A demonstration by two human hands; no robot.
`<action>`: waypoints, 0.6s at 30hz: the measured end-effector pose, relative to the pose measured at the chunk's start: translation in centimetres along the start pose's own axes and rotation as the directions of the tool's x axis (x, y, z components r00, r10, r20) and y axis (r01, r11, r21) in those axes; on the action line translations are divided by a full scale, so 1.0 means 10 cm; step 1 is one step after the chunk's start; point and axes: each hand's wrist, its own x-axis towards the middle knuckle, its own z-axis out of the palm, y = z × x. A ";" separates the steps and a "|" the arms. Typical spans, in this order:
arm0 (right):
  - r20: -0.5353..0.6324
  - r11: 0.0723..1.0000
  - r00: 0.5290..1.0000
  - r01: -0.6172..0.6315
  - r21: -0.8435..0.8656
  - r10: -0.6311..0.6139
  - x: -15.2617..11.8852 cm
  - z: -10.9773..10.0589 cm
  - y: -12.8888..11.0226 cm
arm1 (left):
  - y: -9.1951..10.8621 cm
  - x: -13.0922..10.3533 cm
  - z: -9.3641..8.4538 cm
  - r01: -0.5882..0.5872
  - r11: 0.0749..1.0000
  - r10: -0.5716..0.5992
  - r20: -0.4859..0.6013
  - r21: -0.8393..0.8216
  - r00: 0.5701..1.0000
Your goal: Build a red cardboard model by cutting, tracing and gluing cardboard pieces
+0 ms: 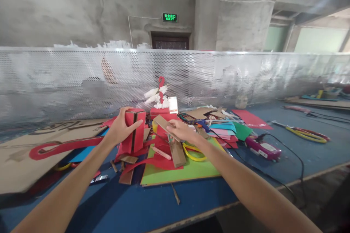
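Observation:
My left hand point(121, 127) is wrapped round a red cardboard box point(139, 133), with a dark slot running down its side. To its right, my right hand point(182, 131) pinches a strip of brown cardboard point(164, 125). A red hook-shaped cardboard piece point(68, 147) extends leftward from near the box. Below my hands, red paper scraps point(158, 162) and another brown cardboard strip point(177, 154) lie on a lime-green sheet point(191, 174). Yellow-handled scissors point(195, 154) rest just under my right hand.
Behind my hands stands a red hook with white flowers point(158, 96). A purple device point(264, 148) with a black cable and yellow-and-red-handled scissors point(306, 134) lie to the right. Large cardboard point(22, 167) covers the left side. A perforated metal panel point(131, 76) bounds the blue table point(153, 207).

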 end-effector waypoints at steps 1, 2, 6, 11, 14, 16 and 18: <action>-0.033 0.989 0.999 0.030 -0.145 -0.035 0.00 0.02 0.01 | 0.01 0.00 0.00 -0.004 1.000 0.004 -0.002 -0.001 1.000; -0.062 0.957 0.995 0.060 -0.284 -0.081 0.00 0.05 0.02 | 0.01 0.00 0.00 -0.006 1.000 0.005 -0.002 -0.003 1.000; -0.081 0.754 0.982 0.077 -0.652 -0.171 0.02 0.00 0.01 | 0.02 0.01 -0.01 -0.007 1.000 0.007 0.002 -0.011 1.000; -0.282 0.648 0.959 -0.205 -0.734 -0.015 0.00 -0.61 0.12 | 0.02 0.00 -0.01 -0.029 1.000 0.029 0.007 -0.011 1.000; -0.377 0.592 0.918 -0.375 -0.714 0.126 -0.06 -1.03 0.34 | 0.02 0.00 0.00 -0.043 0.999 0.043 -0.003 -0.013 0.999; -0.408 0.555 0.888 -0.453 -0.697 0.213 -0.08 -1.22 0.51 | 0.01 -0.01 0.00 -0.045 0.999 0.045 0.001 -0.013 0.999; -0.393 0.546 0.875 -0.484 -0.684 0.283 -0.08 -1.31 0.64 | 0.00 -0.01 0.00 -0.046 0.999 0.046 0.008 -0.016 0.999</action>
